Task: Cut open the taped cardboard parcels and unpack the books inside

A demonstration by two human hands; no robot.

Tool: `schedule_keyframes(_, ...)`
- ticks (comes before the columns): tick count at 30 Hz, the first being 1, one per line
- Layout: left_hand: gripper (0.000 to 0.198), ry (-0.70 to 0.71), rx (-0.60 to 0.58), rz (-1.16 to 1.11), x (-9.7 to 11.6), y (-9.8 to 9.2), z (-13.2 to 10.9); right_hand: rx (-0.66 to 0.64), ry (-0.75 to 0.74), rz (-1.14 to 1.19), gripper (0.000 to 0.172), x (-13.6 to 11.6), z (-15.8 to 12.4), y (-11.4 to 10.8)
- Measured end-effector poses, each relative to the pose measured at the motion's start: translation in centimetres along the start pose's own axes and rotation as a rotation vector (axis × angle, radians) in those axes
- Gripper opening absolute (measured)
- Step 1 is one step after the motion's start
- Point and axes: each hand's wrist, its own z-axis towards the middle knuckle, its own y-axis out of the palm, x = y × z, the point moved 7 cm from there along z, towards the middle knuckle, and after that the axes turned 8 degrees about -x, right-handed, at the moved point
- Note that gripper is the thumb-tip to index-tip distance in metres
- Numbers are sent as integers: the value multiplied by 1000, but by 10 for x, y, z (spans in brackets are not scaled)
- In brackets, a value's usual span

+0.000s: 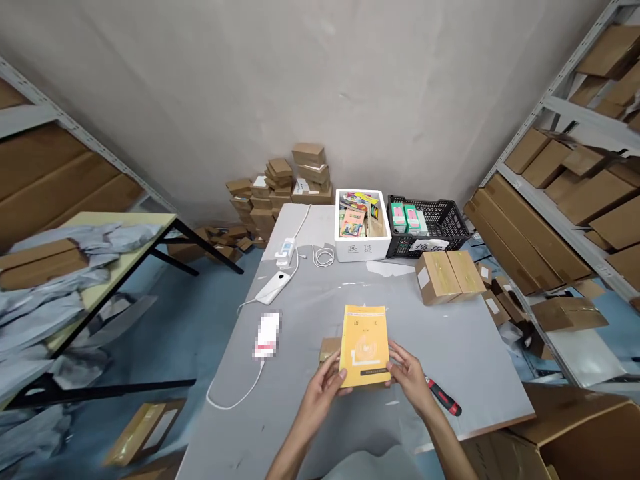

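As we look down at the gray table (310, 293), we see our two hands at its near side, both on one yellow book (365, 327). The book is between our hands, tipped so that its front looks up at us. Its front has dark writing near the top, a pale round picture in the middle and a dark bar low down.

Our left hand (326, 381) is clamped on the book's low left corner, with the thumb in front and the fingers tucked behind. Our right hand (409, 375) pinches the right edge the same way — thumb on the front, fingers at the back.

A small brown pack (329, 349) peeks out past the left side of the book. Just beside our right arm lies a red and black tool (444, 397). Farther back, two brown boxes (440, 277) sit side by side, touching.

At the far edge, we see a white box (363, 251) with colorful books (353, 224) inside. Right next to it is a black crate (400, 246) with green and pink boxes (412, 219) in it. On the left lies a flat white thing (267, 332) — too blurry for us to name — with a white cord coming out.
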Motion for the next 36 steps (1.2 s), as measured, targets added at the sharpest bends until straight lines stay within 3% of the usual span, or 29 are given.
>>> schedule_keyframes(2, 103, 66, -37, 28, 24, -4, 22, 20, -55, -2, 86, -22, 29, -3)
schedule_keyframes(4, 100, 155, -100, 74, 64, -1, 53, 54, -130, -8, 81, -52, 66, -8)
schedule_keyframes(9, 90, 388, -173, 99, 214, 28, 149, 171, -307, 22, 73, -160, 186, -24)
schedule_keyframes(10, 84, 396, -115, 104, 240, 31, 167, 219, -311, 54, 69, -178, 208, -28)
schedule_keyframes(12, 71, 390, 122, 175, 277, 28, 192, 348, -214, 92, 53, -198, 240, -38)
schedule_keyframes(14, 67, 409, 195, 210, 283, 27, 201, 374, -160, 85, 41, -200, 253, -45)
schedule_keyframes(16, 69, 455, 223, 311, 259, 16, 193, 361, -118, 69, 38, -180, 244, -54)
schedule_keyframes(17, 72, 482, 244, 384, 237, 5, 183, 347, -98, 62, 40, -162, 232, -59)
schedule_keyframes(20, 80, 411, 362, 497, 140, -52, 142, 302, -32, 37, 57, -88, 174, -78)
schedule_keyframes(23, 82, 275, 497, 461, 41, -116, 93, 259, 64, -6, 74, -2, 105, -92)
schedule_keyframes(26, 77, 102, 572, 439, -32, -156, 51, 255, 205, -48, 85, 70, 42, -90)
schedule_keyframes(28, 77, -26, 545, 468, -62, -161, 34, 209, 284, -54, 93, 99, 13, -78)
schedule_keyframes(30, 81, -119, 483, 482, -78, -150, 23, 141, 299, -60, 96, 109, -3, -62)
schedule_keyframes(36, 99, -155, 300, 366, -77, -86, 22, 55, 217, -143, 93, 85, 1, -42)
